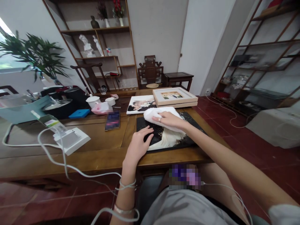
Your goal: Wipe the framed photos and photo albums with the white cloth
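Note:
A dark photo panel point(156, 142) with a pale gown pictured on it lies flat near the table's front edge. My right hand point(167, 119) presses a fluffy white cloth point(151, 113) onto the panel's far part, with the fingers over the cloth. On the panel's left side rests my left hand point(140, 142), its fingers spread and nothing in them. Just behind lies a white-edged photo print point(140, 104). Beside that print, light wooden picture frames point(175, 97) are stacked, the upper one holding a photo. The cloth and my right arm hide part of the panel.
On the wooden table point(105, 153) are an open white box point(72, 140), a blurred-out dark item point(112, 120), a blue box point(79, 113), a pink bag point(102, 107) and a white teapot point(93, 101). A white cable point(89, 175) loops across the left front edge.

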